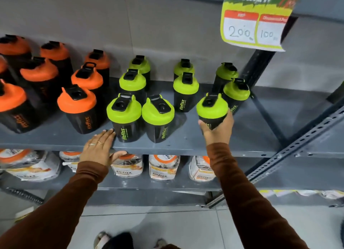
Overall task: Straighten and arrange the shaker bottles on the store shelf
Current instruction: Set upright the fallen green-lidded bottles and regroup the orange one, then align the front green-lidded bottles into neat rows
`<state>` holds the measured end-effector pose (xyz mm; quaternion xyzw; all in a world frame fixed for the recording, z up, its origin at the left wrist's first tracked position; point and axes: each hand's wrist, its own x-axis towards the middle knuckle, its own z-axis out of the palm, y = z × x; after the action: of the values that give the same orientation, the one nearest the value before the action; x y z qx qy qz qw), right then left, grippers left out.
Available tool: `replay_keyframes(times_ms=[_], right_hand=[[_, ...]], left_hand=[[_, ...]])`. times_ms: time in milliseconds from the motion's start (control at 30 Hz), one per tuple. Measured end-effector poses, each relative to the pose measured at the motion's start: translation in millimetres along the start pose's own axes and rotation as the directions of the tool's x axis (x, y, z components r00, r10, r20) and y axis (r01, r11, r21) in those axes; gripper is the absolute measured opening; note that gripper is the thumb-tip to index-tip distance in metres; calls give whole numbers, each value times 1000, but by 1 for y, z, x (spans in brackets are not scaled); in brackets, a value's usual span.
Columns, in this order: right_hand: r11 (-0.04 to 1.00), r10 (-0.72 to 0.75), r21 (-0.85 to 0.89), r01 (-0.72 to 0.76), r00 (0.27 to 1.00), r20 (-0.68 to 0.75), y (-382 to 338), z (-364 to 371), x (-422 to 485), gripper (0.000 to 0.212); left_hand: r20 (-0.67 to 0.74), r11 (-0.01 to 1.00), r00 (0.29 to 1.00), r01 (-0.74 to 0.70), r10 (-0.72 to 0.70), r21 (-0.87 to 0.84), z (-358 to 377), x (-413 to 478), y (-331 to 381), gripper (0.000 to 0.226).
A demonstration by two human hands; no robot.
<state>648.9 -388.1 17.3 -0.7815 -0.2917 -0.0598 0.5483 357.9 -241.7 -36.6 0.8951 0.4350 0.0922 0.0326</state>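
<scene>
Black shaker bottles stand on a grey metal shelf (186,148). Several have orange lids (76,103) on the left; several have green lids (158,110) in the middle and right, in rough columns. My right hand (216,132) grips a green-lidded shaker bottle (212,107) around its black body, at the front of the right column, tilted slightly. My left hand (100,148) rests flat on the shelf's front edge, fingers apart, fingertips touching the base of the front-left green-lidded bottle (124,118). Both arms wear brown sleeves.
A price sign (255,21) hangs from the shelf above at the upper right. A slotted metal upright (290,148) slants along the right side. The lower shelf holds several orange-and-white packaged containers (163,166). Grey floor tiles lie below.
</scene>
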Motion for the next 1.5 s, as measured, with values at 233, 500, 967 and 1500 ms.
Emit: replay_keyframes(times_ms=[233, 500, 967, 1500], right_hand=[[933, 176, 320, -166, 984, -2, 10, -10, -8, 101], [935, 229, 259, -241, 971, 76, 16, -8, -6, 116], [939, 232, 220, -263, 960, 157, 39, -24, -13, 113], [931, 351, 94, -353, 935, 43, 32, -57, -6, 100]], left_hand=[[-64, 997, 995, 77, -76, 15, 3, -8, 14, 92], [-241, 893, 912, 219, -331, -393, 26, -30, 66, 85], [-158, 562, 851, 181, -501, -807, 4, 11, 173, 86], [43, 448, 963, 163, -265, -879, -1, 40, 197, 80]])
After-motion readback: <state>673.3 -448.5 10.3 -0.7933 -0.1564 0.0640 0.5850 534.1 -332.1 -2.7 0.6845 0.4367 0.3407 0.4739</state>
